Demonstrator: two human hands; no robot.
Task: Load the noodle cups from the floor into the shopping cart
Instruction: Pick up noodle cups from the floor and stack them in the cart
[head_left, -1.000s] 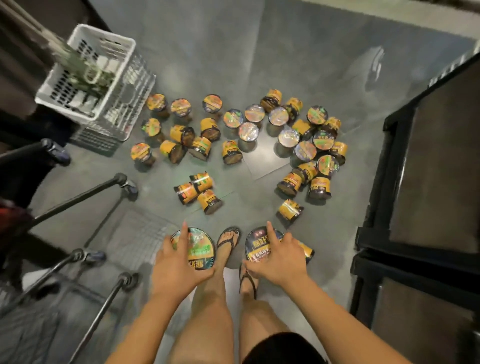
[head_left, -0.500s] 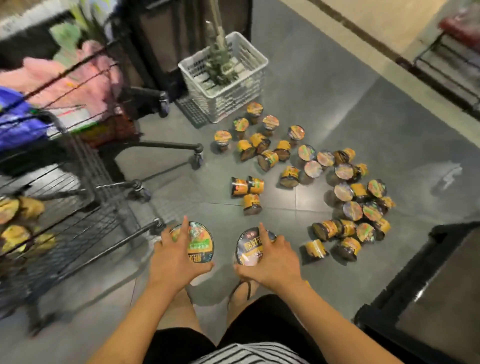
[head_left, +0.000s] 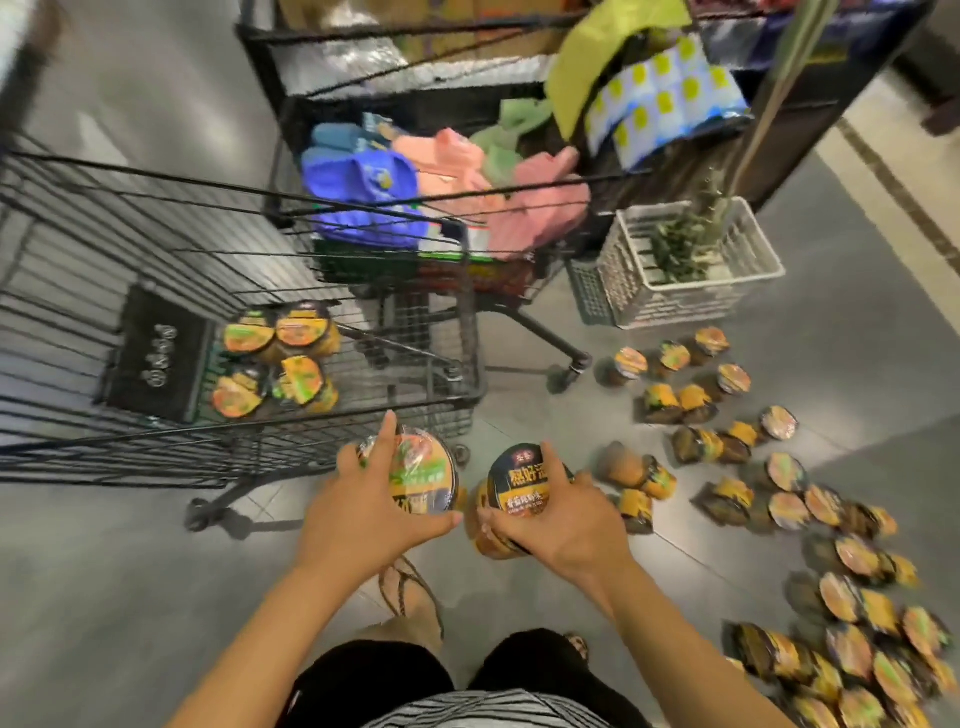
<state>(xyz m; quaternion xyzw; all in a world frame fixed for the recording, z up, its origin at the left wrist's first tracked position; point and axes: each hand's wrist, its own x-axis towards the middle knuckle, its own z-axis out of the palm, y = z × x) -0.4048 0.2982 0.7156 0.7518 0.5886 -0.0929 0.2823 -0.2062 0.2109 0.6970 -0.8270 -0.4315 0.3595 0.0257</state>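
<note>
**Two noodle cups held beside the cart**

Our left grip (head_left: 358, 514) was clamped round a green-lidded noodle cup (head_left: 423, 470), fingers curled over its rim. Our right grip (head_left: 566, 525) was clamped round a dark-lidded noodle cup (head_left: 522, 480). We held both cups side by side above the floor (head_left: 156, 597), just outside the near corner of the wire shopping cart (head_left: 104, 260). Inside the cart's basket lay four cups (head_left: 275, 358). Many more cups (head_left: 779, 493) lay scattered on the floor to our right. Beyond them stood a white crate (head_left: 691, 291) holding greenery, beside a second cart (head_left: 441, 197) filled with coloured cloth.
</note>
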